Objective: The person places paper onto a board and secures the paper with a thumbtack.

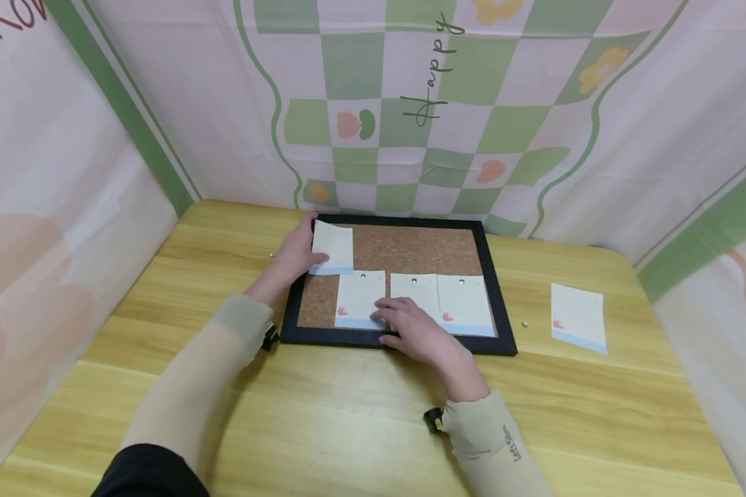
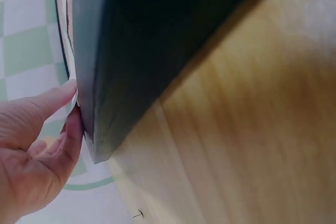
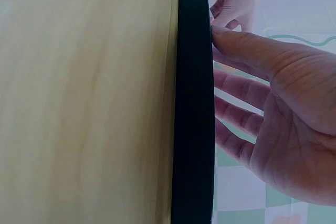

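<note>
A cork board (image 1: 416, 247) in a black frame lies on the wooden table. My left hand (image 1: 293, 254) pinches a white note sheet (image 1: 333, 245) with a blue lower edge at the board's upper left; the left wrist view shows thumb and fingers (image 2: 72, 116) meeting at the paper beside the frame. Three similar sheets are fixed along the lower half, each with a round pin at its top: a left sheet (image 1: 359, 293), a middle sheet (image 1: 410, 286) and a right sheet (image 1: 466, 300). Over the lower edge, my right hand (image 1: 419, 330) rests with its fingers spread across the sheets and frame.
Right of the board lies a loose note sheet (image 1: 578, 316) with a pink print, and a pin (image 1: 525, 324) sits between them. Another pin (image 2: 138, 214) lies on the table left of the board. A patterned cloth (image 1: 410, 148) hangs behind the table.
</note>
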Demonstrator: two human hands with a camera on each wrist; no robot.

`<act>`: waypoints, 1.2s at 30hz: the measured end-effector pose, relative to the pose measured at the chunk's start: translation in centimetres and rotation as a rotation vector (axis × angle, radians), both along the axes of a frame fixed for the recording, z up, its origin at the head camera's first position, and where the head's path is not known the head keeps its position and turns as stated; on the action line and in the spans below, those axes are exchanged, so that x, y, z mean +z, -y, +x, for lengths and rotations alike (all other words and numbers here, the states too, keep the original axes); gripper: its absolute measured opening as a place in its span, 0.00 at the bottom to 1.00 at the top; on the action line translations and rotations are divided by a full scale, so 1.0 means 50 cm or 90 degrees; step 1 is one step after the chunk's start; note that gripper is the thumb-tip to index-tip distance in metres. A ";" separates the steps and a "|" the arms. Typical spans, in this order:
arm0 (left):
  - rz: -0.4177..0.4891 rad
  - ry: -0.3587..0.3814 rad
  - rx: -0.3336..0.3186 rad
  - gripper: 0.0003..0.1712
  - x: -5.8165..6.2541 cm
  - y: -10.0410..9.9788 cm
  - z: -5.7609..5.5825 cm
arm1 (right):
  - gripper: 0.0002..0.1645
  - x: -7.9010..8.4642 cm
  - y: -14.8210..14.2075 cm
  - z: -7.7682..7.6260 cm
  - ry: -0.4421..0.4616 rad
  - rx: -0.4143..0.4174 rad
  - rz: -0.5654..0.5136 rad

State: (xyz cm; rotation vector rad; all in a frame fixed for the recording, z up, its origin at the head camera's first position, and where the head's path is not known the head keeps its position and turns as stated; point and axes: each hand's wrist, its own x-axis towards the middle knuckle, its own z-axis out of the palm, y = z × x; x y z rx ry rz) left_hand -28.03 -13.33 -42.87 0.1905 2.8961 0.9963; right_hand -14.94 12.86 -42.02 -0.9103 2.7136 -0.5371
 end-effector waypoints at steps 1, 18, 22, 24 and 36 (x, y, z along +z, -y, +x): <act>-0.012 -0.006 -0.004 0.48 0.000 -0.002 0.000 | 0.23 0.000 0.000 0.000 0.000 0.000 0.000; -0.147 -0.019 -0.037 0.31 -0.009 -0.004 -0.007 | 0.23 -0.003 0.001 0.004 0.008 -0.007 0.000; -0.180 -0.028 -0.059 0.31 -0.013 0.000 -0.007 | 0.23 -0.005 0.003 0.004 0.013 -0.011 -0.003; -0.200 -0.029 -0.080 0.30 -0.013 0.002 -0.007 | 0.23 -0.005 0.003 0.005 0.010 -0.010 -0.004; -0.235 0.033 -0.177 0.39 0.003 0.018 -0.003 | 0.22 0.007 0.006 -0.004 -0.004 0.003 0.024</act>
